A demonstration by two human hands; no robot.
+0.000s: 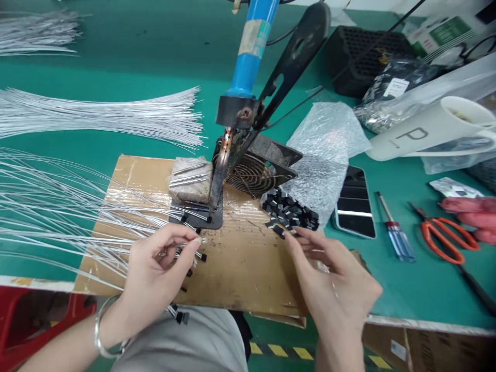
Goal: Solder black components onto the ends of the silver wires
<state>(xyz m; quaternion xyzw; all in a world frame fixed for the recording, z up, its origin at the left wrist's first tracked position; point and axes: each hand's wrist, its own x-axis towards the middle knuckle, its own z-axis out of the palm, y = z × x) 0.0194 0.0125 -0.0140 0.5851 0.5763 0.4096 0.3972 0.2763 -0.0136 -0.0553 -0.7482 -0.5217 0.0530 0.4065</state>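
My left hand (157, 263) is closed in a pinch on thin white wires (58, 206) whose ends carry small black parts, over a taped cardboard sheet (240, 258). My right hand (329, 279) reaches with fingers partly spread toward a pile of small black components (289, 209); its fingertips touch the pile's near edge and I cannot see anything held. A blue-handled soldering iron (251, 46) stands in a black holder (294, 51), its tip pointing down at a black base plate (205, 219) beside a grey block (189, 181).
A small fan (256, 173) sits behind the iron. Bubble wrap (325, 150), a phone (354, 204), a screwdriver (395, 232) and orange scissors (445, 235) lie to the right. Another person's fingers (470, 212) show at the right edge. More wire bundles (96, 111) lie left.
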